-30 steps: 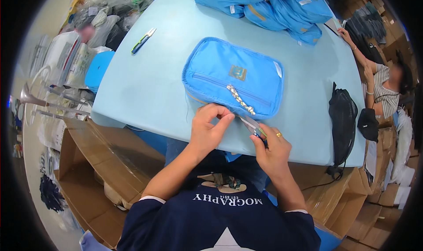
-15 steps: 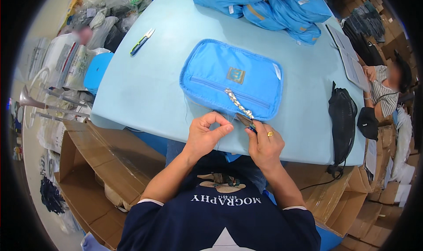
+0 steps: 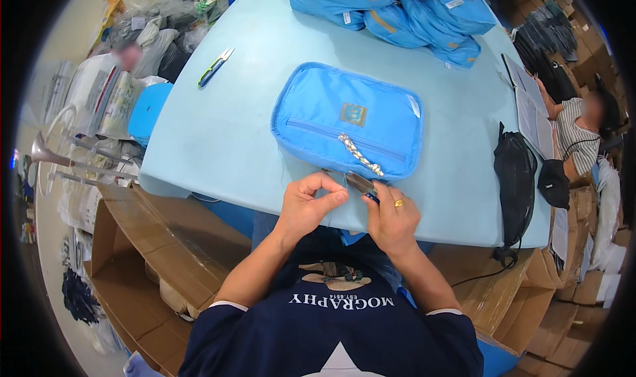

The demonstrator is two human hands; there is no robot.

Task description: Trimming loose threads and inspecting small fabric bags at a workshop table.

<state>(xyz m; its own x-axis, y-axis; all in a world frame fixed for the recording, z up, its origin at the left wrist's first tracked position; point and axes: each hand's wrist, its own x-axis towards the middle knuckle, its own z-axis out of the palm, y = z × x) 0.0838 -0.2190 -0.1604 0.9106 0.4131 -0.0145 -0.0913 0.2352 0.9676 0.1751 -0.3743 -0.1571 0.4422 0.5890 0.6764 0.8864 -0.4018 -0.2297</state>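
A blue fabric zip bag lies on the table in front of me, with a square patch on its top and a silver braided cord on the front zip. At its near edge my left hand is closed in a pinch on a thin, pale thread that is hard to see. Just to the right, my right hand grips a pair of thread snips. The blades point up and left, close to the thread and the bag's near edge. Whether they are parted is too small to tell.
A second pair of snips lies at the left of the light blue table. Blue bags are piled at the far side. A black pouch lies right, near a person. Cardboard boxes stand below the table edge.
My right hand has shifted slightly left, and the snips' blades have come nearer the thread and my left fingers. The person's open book at the right has moved a little.
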